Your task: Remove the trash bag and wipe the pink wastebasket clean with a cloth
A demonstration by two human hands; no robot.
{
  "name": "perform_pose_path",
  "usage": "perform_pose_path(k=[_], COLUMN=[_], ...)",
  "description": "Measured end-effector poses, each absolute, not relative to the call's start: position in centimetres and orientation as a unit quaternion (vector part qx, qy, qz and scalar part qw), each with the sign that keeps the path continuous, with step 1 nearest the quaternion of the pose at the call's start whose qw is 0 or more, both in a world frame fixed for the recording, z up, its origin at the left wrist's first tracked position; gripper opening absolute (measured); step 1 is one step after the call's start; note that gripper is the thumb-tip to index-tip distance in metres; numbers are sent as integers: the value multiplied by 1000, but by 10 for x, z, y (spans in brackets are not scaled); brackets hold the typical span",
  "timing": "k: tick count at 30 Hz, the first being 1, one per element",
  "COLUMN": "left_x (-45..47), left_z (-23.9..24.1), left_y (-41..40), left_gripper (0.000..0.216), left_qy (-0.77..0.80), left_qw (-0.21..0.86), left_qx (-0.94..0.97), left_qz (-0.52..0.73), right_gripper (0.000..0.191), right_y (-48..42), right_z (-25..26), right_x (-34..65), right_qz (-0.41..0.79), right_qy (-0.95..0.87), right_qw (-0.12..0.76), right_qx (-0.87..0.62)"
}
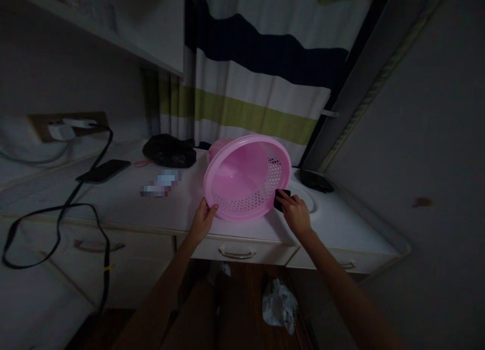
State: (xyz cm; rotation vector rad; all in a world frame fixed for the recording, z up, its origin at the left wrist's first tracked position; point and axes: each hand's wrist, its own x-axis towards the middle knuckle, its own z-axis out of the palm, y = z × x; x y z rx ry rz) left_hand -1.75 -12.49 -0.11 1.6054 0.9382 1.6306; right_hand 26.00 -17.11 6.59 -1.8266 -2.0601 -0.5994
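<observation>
A pink plastic basket [242, 170] with a perforated side lies tipped on the white desk, its opening facing me. My left hand [203, 218] grips the rim at the lower left, thumb on the inside. At the lower right of the rim, my right hand [296, 212] holds a small black object [280, 200], pressed against or right beside the basket's edge. What kind of object it is cannot be made out. A white round lid or plate [308, 201] lies partly behind my right hand.
On the desk [333, 229] are a black plastic bag [170, 150], a phone [104, 171], a blurred-out packet [161, 183] and a dark flat item [316, 181]. A black cable [62, 213] hangs over the left edge. A striped curtain [261, 82] hangs behind; a plastic bag [279, 304] lies below.
</observation>
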Motion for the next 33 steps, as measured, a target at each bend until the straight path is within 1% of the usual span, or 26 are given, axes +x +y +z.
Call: perform_pose_path(k=[3, 7, 10, 13, 16, 21, 25, 29, 33], left_x=[-17, -18, -22, -25, -26, -24, -22, -21, -21], left_z=[0, 2, 2, 2, 0, -2, -2, -4, -3], left_y=[-126, -128, -129, -130, -129, -128, -127, -126, -128], left_gripper=[28, 26, 30, 34, 36, 39, 40, 41, 42], left_qy=[358, 361, 379, 393, 395, 383, 369, 365, 394], left_qw=[328, 323, 305, 290, 291, 299, 308, 325, 317], left_qx=[613, 611, 587, 568, 563, 567, 563, 558, 559], left_qz=[624, 626, 647, 663, 665, 665, 672, 671, 657], right_gripper=[38, 43, 42, 40, 38, 38, 38, 41, 43], right_y=[-171, -180, -192, -199, -195, -178, -174, -183, -192], right_z=[54, 21, 9, 15, 31, 60, 62, 36, 14], right_x=[252, 215, 189, 181, 196, 238, 243, 216, 183], right_qz=[-203, -138, -108, -101, -126, -205, -226, -171, -89], right_qy=[-721, -756, -786, -795, -771, -714, -695, -716, -753], right_qw=[166, 171, 172, 153, 142, 170, 179, 168, 199], right_qx=[-641, -616, -584, -578, -608, -648, -659, -655, -621])
